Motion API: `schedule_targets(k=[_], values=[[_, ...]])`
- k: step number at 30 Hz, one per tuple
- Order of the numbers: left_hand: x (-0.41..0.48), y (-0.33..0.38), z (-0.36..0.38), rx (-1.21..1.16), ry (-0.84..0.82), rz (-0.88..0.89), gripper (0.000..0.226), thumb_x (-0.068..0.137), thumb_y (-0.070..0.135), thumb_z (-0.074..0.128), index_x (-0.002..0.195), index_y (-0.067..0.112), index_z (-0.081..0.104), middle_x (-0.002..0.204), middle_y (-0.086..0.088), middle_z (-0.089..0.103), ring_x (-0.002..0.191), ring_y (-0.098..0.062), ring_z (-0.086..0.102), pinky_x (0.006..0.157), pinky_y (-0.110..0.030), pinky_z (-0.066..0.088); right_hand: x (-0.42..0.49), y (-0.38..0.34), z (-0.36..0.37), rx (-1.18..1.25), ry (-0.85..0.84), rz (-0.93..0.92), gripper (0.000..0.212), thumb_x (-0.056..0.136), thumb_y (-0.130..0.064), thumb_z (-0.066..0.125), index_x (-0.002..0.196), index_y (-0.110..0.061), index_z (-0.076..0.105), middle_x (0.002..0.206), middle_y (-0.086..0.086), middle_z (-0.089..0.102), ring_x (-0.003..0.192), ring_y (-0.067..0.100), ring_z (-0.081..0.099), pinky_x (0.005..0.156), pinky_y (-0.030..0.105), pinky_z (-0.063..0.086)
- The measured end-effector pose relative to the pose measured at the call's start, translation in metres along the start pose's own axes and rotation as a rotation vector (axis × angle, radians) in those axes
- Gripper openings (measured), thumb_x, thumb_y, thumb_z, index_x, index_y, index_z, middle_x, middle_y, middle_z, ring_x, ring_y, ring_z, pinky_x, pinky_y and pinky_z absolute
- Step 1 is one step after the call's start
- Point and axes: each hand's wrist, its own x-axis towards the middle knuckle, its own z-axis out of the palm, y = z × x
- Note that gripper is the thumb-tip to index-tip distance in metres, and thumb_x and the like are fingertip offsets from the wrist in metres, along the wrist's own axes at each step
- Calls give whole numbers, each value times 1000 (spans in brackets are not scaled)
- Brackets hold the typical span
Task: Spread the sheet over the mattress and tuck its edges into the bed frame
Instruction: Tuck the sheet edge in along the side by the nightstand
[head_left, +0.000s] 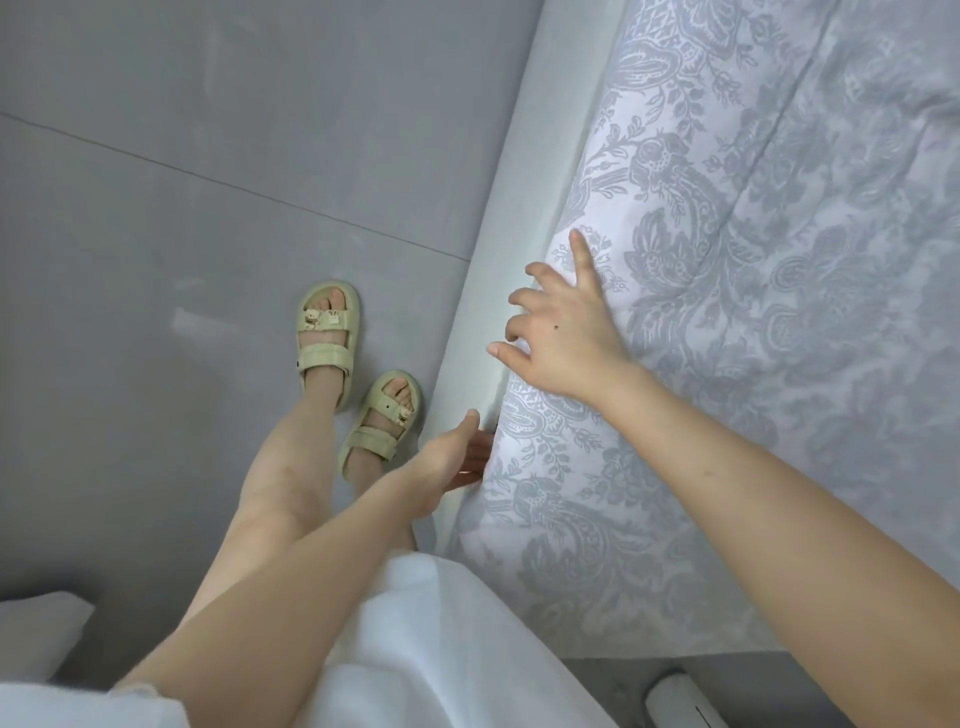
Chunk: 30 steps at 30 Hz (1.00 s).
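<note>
While left hand (451, 457) tucks flat fingers at the sheet (727, 312) edge, right hand (566, 338) presses it splayed.

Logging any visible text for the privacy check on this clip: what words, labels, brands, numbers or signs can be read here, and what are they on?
None can be read in this view.
sheet: floral paisley print only, no words.
sandals: small charms on the straps, no lettering visible.
white object at the bottom edge: a dark line, cut off, no text legible.
</note>
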Motion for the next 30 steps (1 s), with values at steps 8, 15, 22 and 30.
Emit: schedule_targets(k=[8,15,22,30], values=[[-18,-65,8,7,94,-10,52,99,49,22,93,21,65,94,5,68,85,-9,62,72,-21,45,-94,-37,17,519,439,201,27,87,-25,57,106,-9,69,124,10,63,123,30,53,110,48,28],[-6,-76,5,-3,38,-75,62,98,53,19,108,14,67,102,-6,71,92,-20,65,81,-30,49,-170,-98,83,499,402,746,59,90,-49,37,139,-17,46,145,8,43,137,28,37,112,53,23],[-40,-36,-9,283,240,237,36,98,33,34,88,10,60,86,-3,63,80,-17,57,81,-30,43,-197,-183,129,545,-10,823,70,91,-61,30,148,-34,0,158,10,-5,146,31,-4,116,52,5],[-198,30,26,634,171,561,24,95,23,41,84,11,60,82,-4,62,73,-17,57,81,-31,48,-244,-163,21,896,252,1023,31,93,-34,46,95,-11,66,93,5,71,87,26,64,73,35,52]])
